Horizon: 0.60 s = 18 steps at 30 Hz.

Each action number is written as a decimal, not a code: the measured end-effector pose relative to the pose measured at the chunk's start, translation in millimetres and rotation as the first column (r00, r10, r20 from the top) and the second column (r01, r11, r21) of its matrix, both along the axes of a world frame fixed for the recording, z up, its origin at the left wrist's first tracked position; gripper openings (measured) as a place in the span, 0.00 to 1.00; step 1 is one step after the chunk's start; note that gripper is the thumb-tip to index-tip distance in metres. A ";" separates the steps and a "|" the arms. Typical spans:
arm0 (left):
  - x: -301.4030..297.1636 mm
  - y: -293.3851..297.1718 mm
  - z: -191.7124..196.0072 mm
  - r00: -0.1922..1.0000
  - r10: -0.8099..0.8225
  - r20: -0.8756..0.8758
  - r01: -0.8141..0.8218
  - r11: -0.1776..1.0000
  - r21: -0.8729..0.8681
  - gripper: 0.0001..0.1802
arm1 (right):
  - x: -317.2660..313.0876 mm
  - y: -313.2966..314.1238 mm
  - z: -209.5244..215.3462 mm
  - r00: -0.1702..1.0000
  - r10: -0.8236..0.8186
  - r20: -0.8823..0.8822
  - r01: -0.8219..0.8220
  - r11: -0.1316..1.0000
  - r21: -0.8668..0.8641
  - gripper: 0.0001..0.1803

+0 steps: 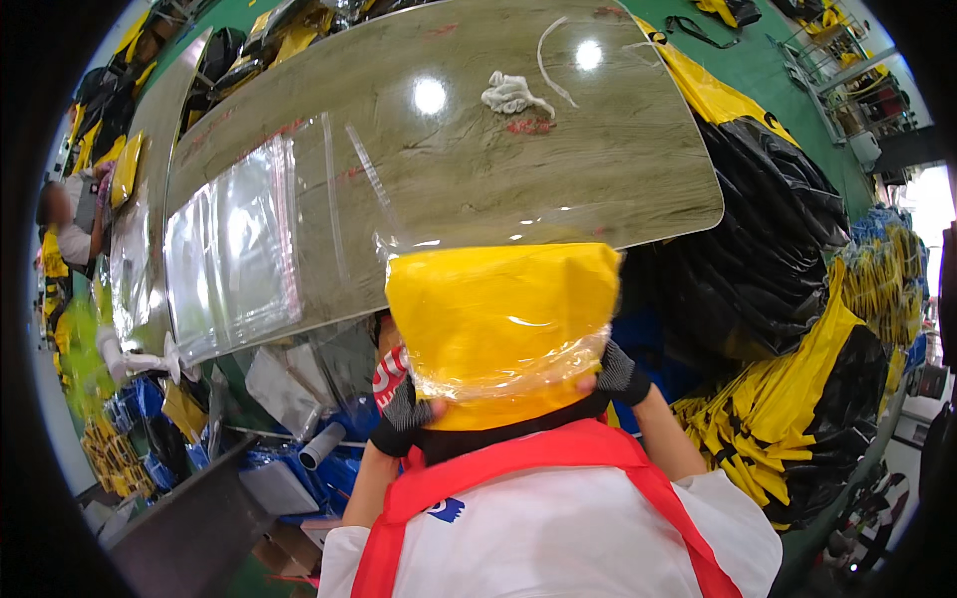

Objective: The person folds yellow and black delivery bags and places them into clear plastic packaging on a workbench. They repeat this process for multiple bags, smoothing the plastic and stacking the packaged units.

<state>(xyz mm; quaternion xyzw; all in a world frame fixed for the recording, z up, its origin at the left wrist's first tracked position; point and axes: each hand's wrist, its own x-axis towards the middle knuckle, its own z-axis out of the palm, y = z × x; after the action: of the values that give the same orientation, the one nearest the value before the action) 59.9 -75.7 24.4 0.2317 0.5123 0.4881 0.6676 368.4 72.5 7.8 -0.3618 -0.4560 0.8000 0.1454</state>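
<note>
Close in front of my chest I hold a folded yellow item point(503, 304) with a smooth, fabric-like face. Clear plastic film point(518, 371) is bunched across its lower part, and more film shows past its far edge. My left hand point(404, 414), in a dark fingerless glove, is closed on the lower left corner, its thumb on the front. On the lower right side, my right hand point(616, 377) grips in a matching glove. The fingers behind the item are hidden.
A large table point(449, 169) stretches ahead, with a stack of clear plastic bags point(234, 239) at left and a crumpled white cloth point(510, 94) farther back. Black and yellow material point(763, 229) hangs by the right edge. A blurred person point(75, 219) is at far left.
</note>
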 end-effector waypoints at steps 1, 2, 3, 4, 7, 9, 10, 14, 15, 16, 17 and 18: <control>0.8 -8.6 8.6 0.989 -0.145 -0.015 0.146 0.989 0.030 0.44 | 13.2 -1.9 6.7 0.991 0.131 0.027 -0.131 0.991 0.013 0.44; 0.8 -17.8 7.3 0.931 -0.310 -0.193 0.325 0.944 0.050 0.43 | 22.3 -0.6 13.3 0.976 0.218 0.014 -0.218 0.976 0.014 0.45; -1.8 -19.0 8.4 0.806 -0.457 -0.376 0.508 0.860 0.045 0.42 | 20.2 -4.3 24.3 0.971 0.236 0.040 -0.237 0.972 0.004 0.40; -1.6 -18.3 8.5 0.846 -0.408 -0.343 0.441 0.897 0.022 0.41 | 19.1 -9.8 15.9 0.965 0.233 0.121 -0.246 0.964 0.101 0.38; 5.7 1.2 5.5 0.931 -0.147 -0.335 0.178 0.982 0.066 0.34 | -0.2 -13.3 8.3 0.960 -0.023 0.280 -0.067 0.949 0.307 0.32; -0.6 15.2 -8.5 0.715 -0.022 -0.699 0.143 0.983 0.115 0.30 | -17.7 0.4 6.9 0.888 -0.320 0.331 0.085 0.820 0.566 0.28; -1.7 23.9 -8.7 0.689 0.038 -0.723 0.085 0.987 0.133 0.27 | -30.6 9.8 24.9 0.880 -0.380 0.286 0.174 0.817 0.549 0.26; -1.6 48.9 28.4 0.768 0.135 -0.626 -0.153 0.988 0.026 0.21 | -47.3 18.1 21.9 0.849 -0.485 0.208 0.254 0.722 0.644 0.25; 3.3 41.8 36.4 0.812 0.099 -0.575 -0.145 0.989 -0.035 0.20 | -44.4 14.8 12.9 0.847 -0.481 0.225 0.229 0.714 0.662 0.25; -4.5 21.8 10.2 0.618 0.002 -0.786 0.025 0.999 0.022 0.22 | -38.4 -6.8 -17.9 0.781 -0.596 0.186 0.348 0.663 0.663 0.24; -8.7 17.5 11.6 0.601 0.014 -0.799 0.202 0.965 0.169 0.27 | -30.0 -18.2 -1.1 0.817 -0.408 0.407 0.046 0.750 0.660 0.26; -17.8 0.7 7.4 0.740 -0.085 -0.667 0.244 0.958 0.148 0.29 | -18.4 -32.4 -1.2 0.811 -0.343 0.474 -0.005 0.806 0.592 0.27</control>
<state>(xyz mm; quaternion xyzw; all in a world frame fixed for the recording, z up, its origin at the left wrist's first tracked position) 42.1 -75.1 31.9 0.5065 0.6314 0.3698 0.4561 349.9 40.1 6.6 -0.5607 -0.6588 0.4681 0.1801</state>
